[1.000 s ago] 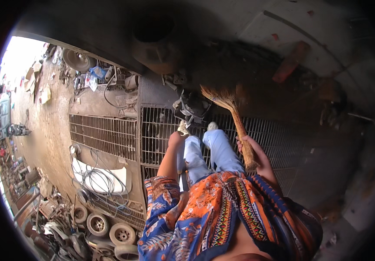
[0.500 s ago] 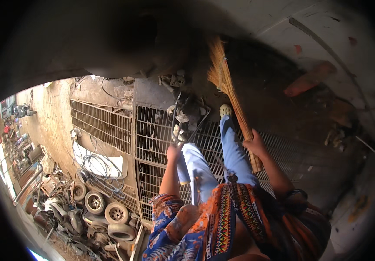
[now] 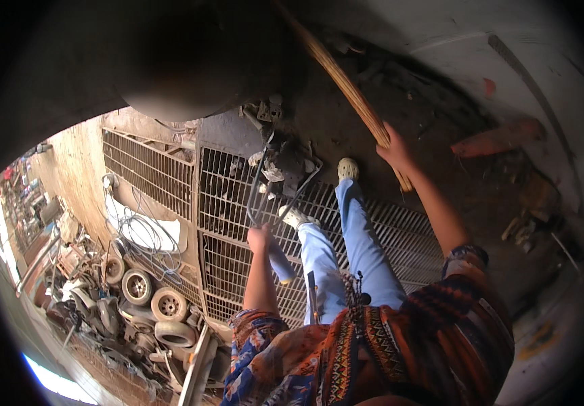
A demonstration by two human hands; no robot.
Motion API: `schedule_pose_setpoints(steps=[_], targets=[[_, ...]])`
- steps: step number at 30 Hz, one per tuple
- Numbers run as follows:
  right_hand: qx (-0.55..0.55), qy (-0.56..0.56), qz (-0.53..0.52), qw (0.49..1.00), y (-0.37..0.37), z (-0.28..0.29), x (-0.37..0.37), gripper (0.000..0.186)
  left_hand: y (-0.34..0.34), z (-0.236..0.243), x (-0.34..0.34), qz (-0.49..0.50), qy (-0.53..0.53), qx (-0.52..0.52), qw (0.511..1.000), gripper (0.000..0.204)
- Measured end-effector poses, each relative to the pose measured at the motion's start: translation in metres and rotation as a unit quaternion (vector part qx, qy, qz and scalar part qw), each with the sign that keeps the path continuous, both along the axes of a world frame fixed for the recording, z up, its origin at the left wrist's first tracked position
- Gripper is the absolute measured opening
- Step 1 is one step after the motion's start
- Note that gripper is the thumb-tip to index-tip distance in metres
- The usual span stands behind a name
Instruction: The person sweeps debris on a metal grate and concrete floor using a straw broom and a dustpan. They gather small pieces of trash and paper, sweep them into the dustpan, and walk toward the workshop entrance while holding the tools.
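Note:
My left hand (image 3: 259, 238) is closed on a blue-handled metal frame (image 3: 278, 260) with a yellow end. Its bars run up to a dark scoop (image 3: 288, 169) with pale, crumpled debris, just left of my shoes. My right hand (image 3: 393, 149) grips the straw broom (image 3: 349, 91), raised diagonally toward the top of the view; its bristle end is lost in shadow. Beneath my feet lie metal floor grates (image 3: 227, 271), with my right shoe (image 3: 347, 168) at their upper edge.
At left are old tyres (image 3: 170, 303), scrap parts, coiled cables on a white panel (image 3: 149, 233) and another grate (image 3: 143, 162). A dark structure (image 3: 183, 61) overhangs the top. A red piece (image 3: 488, 139) and loose parts lie along the right.
The broom and my right hand have moved upward and away from my body. My left hand has shifted left with the metal frame. My feet have moved, and the view has shifted.

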State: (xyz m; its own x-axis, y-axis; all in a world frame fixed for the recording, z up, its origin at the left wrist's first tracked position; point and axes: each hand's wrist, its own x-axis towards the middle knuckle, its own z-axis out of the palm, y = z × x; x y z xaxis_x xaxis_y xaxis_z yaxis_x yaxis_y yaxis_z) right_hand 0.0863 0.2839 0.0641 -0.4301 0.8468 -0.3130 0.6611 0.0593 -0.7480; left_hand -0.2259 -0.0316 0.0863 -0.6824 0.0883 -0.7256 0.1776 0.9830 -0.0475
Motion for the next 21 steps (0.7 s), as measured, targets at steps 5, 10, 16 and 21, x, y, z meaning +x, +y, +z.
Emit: schedule_pose_setpoints(steps=[5, 10, 16, 21], targets=[[-0.048, -0.181, 0.031, 0.982, 0.067, -0.075, -0.067, 0.062, -0.002, 0.003, -0.012, 0.014, -0.003, 0.009, 1.0, 0.042], [0.017, -0.258, 0.069, 0.964, 0.07, -0.121, -0.08, 0.059, -0.006, -0.011, -0.018, -0.01, -0.004, 0.029, 1.0, 0.039], [-0.203, -0.216, -0.016, 0.955, 0.025, -0.063, -0.051, 0.035, -0.003, -0.003, -0.023, 0.003, -0.026, 0.041, 0.999, 0.038], [-0.327, -0.113, -0.039, 0.937, -0.05, -0.03, 0.011, 0.023, -0.017, -0.012, -0.029, 0.002, -0.033, 0.051, 0.998, 0.036]])
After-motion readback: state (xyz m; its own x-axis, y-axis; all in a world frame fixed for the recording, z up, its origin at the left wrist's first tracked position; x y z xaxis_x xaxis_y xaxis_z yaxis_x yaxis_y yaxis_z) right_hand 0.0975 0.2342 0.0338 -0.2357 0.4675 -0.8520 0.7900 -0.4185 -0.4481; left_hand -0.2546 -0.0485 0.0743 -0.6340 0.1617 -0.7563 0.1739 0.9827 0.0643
